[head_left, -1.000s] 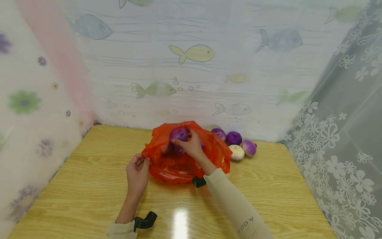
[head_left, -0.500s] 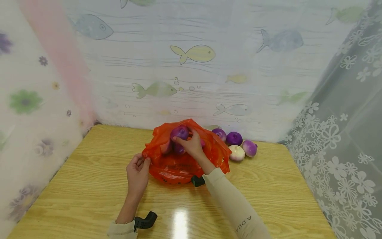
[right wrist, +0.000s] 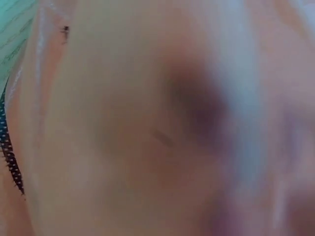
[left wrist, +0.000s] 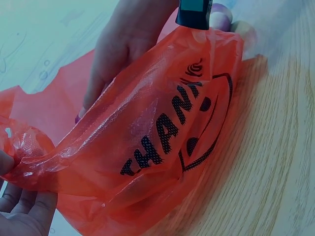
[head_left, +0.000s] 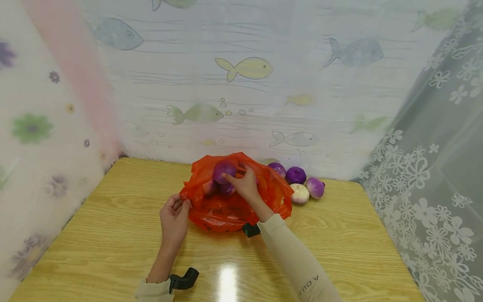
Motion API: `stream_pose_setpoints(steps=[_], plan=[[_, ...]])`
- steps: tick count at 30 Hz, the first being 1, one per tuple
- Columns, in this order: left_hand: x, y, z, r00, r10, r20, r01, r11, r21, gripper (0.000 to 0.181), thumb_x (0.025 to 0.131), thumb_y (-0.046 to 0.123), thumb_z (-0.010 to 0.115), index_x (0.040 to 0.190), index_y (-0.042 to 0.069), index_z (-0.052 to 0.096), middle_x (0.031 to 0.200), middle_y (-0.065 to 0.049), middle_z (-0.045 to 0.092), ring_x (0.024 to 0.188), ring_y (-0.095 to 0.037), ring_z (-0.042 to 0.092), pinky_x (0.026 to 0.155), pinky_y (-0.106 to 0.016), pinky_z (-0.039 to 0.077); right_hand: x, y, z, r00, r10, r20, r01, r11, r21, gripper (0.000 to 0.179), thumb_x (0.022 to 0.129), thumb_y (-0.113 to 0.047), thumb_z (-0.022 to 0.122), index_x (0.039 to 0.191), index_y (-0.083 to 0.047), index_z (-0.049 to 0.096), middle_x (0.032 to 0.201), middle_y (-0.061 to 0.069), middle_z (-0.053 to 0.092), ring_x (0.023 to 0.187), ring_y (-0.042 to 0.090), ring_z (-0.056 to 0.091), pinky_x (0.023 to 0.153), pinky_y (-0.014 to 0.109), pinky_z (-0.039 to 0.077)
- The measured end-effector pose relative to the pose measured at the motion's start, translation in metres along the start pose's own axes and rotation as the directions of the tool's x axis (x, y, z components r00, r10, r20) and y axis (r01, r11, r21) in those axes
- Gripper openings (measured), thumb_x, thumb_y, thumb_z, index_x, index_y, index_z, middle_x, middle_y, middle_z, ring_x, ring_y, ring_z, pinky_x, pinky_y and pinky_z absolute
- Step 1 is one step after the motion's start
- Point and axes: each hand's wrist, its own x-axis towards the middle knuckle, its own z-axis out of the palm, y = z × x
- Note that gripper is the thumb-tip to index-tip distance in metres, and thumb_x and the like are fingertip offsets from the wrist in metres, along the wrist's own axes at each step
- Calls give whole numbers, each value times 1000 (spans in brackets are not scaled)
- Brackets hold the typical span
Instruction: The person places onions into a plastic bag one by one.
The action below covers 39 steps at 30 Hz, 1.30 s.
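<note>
In the head view my left hand pinches the left rim of a red plastic bag with thumb and fingers. The bag lies on the table with its mouth spread. My right hand reaches into that mouth and grips a purple onion between thumb and fingers. Below it, another purple onion sits inside the bag beside a paler pinkish one. The left wrist view shows the bag's printed side with the left fingers at its bunched edge. The right wrist view is mostly blurred by the hand.
Several onions, purple and whitish, rest on the wooden table just right of the bag. A patterned curtain stands behind the table's back edge. Wrist-camera mounts stick out near both wrists.
The onion in my right hand has dropped slightly and turned a little within the bag's mouth. My left hand keeps its hold on the rim in the same place.
</note>
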Motion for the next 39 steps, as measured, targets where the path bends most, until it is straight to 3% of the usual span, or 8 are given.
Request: stream_pose_setpoints(steps=[7, 17, 22, 27, 31, 35, 39], plan=[[0, 0, 1, 1000, 16, -5, -16, 1000, -7, 19, 101, -3, 55, 116, -13, 59, 98, 6, 69, 91, -4, 68, 83, -14, 56, -8, -4, -3, 1000, 20, -1, -20, 1000, -5, 66, 86, -25, 83, 141, -3, 53, 137, 17, 59, 124, 35, 61, 101, 46, 54], [-1, -2, 3, 999, 47, -3, -47, 999, -18, 18, 100, -4, 55, 114, -15, 59, 96, 10, 69, 91, -4, 68, 83, -14, 55, -30, -19, -16, 998, 14, 56, -13, 1000, -4, 63, 89, -20, 80, 143, -3, 52, 141, 17, 56, 125, 40, 59, 105, 50, 51], [-1, -2, 2, 999, 47, 3, -47, 999, -14, 18, 101, -3, 55, 115, -14, 59, 97, 9, 70, 91, -4, 67, 83, -14, 55, -46, -34, -33, 993, -33, 111, 26, 997, 67, 62, 90, -19, 79, 144, -4, 53, 144, 19, 55, 124, 45, 59, 98, 47, 55], [-1, -1, 1, 998, 57, 4, -57, 998, -18, 17, 101, -2, 55, 114, -13, 60, 99, 6, 70, 90, -6, 68, 83, -15, 56, -57, -52, -60, 980, -137, 142, 116, 983, 144, 57, 91, -11, 77, 143, -4, 54, 142, 18, 56, 124, 46, 56, 97, 41, 57], [-1, 0, 1, 998, 60, 5, -60, 998, -15, 18, 101, -2, 55, 115, -13, 60, 98, 7, 70, 90, -5, 68, 83, -14, 56, -60, -58, -87, 965, -250, 82, 233, 956, 175, 51, 90, 0, 74, 138, 2, 57, 133, 25, 58, 120, 45, 58, 101, 40, 55], [-1, 1, 0, 998, 56, 7, -56, 998, -11, 20, 102, -2, 55, 116, -14, 59, 98, 8, 70, 90, -5, 68, 83, -14, 55, -60, -53, -116, 944, -325, -53, 329, 924, 196, 42, 90, 6, 72, 131, 4, 61, 120, 16, 67, 109, 33, 65, 97, 31, 56], [-1, 0, 0, 999, 53, 9, -53, 998, -16, 20, 102, -1, 55, 117, -14, 59, 99, 8, 70, 91, -5, 68, 84, -15, 55, -59, -34, -141, 908, -373, -189, 408, 889, 207, 34, 90, 9, 69, 124, 6, 64, 111, 11, 70, 101, 18, 68, 94, 26, 56]])
